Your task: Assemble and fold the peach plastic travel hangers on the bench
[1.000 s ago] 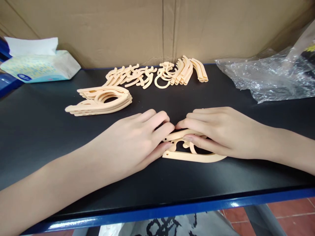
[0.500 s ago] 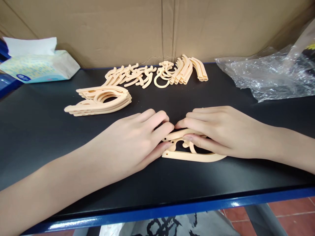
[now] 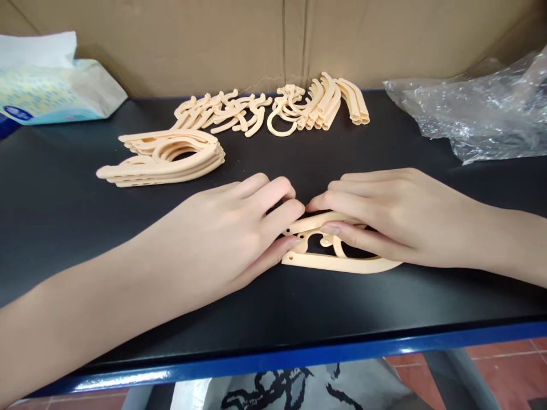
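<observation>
A cream plastic folding hanger [image 3: 337, 263] lies folded on the black tabletop close to the front edge, its curved hook and pin holes showing between its two arms. My left hand [image 3: 239, 230] is closed at its left end, thumb and forefinger pinching there; the fingertips partly cover what they grip. From the other side my right hand [image 3: 384, 216] grips the hanger's right part, thumb across the upper arm, with the fingers hiding much of that arm. Beyond my left hand lies a stack of folded hangers [image 3: 171, 165] of the same kind.
Loose hook pieces [image 3: 226, 111] and curved arm pieces [image 3: 327, 105] are heaped along the back. A tissue pack [image 3: 72, 91] stands back left, and a crumpled clear plastic bag [image 3: 465, 114] lies back right. Cardboard [image 3: 192, 45] walls off the rear. A blue rim [image 3: 256, 364] edges the table.
The camera view has shifted a little, so the table things sit higher in the picture. Both hands keep the same grip on the hanger, with hardly any movement.
</observation>
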The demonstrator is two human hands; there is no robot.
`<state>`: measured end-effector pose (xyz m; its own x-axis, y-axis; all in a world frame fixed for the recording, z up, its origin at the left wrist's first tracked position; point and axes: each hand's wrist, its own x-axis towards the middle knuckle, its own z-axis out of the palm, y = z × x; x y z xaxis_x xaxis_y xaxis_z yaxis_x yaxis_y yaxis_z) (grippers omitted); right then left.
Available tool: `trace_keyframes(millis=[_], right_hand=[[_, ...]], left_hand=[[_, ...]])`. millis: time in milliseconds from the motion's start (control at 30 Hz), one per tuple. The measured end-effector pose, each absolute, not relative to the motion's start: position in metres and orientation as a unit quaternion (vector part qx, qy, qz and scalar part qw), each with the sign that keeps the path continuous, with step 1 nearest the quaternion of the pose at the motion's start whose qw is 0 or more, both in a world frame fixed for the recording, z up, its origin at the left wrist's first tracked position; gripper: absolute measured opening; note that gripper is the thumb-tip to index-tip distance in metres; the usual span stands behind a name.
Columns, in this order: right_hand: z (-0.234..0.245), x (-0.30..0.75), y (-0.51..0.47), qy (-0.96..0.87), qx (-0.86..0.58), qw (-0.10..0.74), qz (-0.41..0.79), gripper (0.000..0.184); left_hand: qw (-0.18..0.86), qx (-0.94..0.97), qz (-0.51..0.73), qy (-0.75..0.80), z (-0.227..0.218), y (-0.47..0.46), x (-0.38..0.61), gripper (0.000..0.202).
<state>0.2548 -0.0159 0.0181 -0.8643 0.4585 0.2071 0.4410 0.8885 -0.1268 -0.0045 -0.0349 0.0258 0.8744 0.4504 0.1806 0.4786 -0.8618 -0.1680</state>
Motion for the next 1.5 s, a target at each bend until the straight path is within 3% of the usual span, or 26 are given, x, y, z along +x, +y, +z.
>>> trace_keyframes(millis=[367,667,1100,1500], right_hand=[[0.017,0.256,-0.015,-0.964,-0.238,0.114,0.031,0.047],[0.020,0.257,-0.016,-0.961,-0.256,0.092,0.039,0.044],[0.019,0.255,-0.016,-0.964,-0.244,0.104,0.032,0.040],[0.019,0.255,-0.016,-0.964,-0.241,0.101,0.047,0.041]], left_hand=[[0.107,-0.962,-0.055,-0.246,0.028,-0.035,-0.003,0.039],[0.040,-0.957,-0.045,-0.285,0.029,-0.038,-0.006,0.036],[0.119,-0.958,-0.028,-0.258,0.028,-0.041,-0.005,0.037],[0.117,-0.959,-0.061,-0.252,0.021,-0.039,-0.007,0.029]])
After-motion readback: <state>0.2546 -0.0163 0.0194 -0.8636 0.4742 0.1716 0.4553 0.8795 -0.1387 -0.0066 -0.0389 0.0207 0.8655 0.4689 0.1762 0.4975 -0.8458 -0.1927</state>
